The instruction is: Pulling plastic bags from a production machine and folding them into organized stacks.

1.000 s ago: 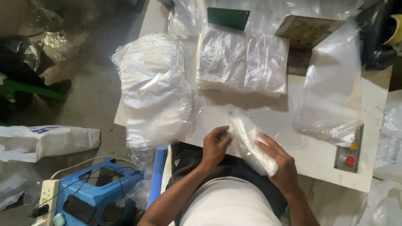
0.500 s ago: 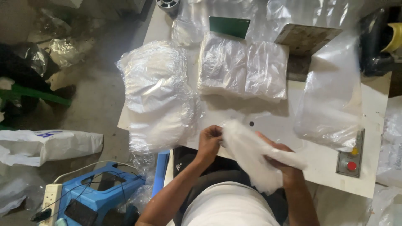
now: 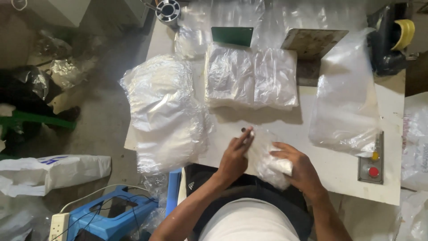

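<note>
My left hand (image 3: 235, 156) rests on the white table (image 3: 312, 134) near its front edge, fingers pinching the top edge of a clear plastic bag (image 3: 267, 163). My right hand (image 3: 298, 167) presses down on the same bag, which has a white item inside it. A neat stack of flat clear bags (image 3: 252, 78) lies just beyond my hands. A loose heap of clear bags (image 3: 165, 111) hangs over the table's left edge. One large clear bag (image 3: 345, 98) lies at the right.
A control plate with a red button (image 3: 373, 172) sits at the table's right front. A green card (image 3: 232, 35) and a grey board (image 3: 312, 42) stand at the back. A blue stool (image 3: 111, 214), power strip (image 3: 58, 225) and white sack (image 3: 53, 172) are on the floor at left.
The bag was held up in both hands before; now it lies flatter on the table, with my right hand on top and my left hand at its upper edge.
</note>
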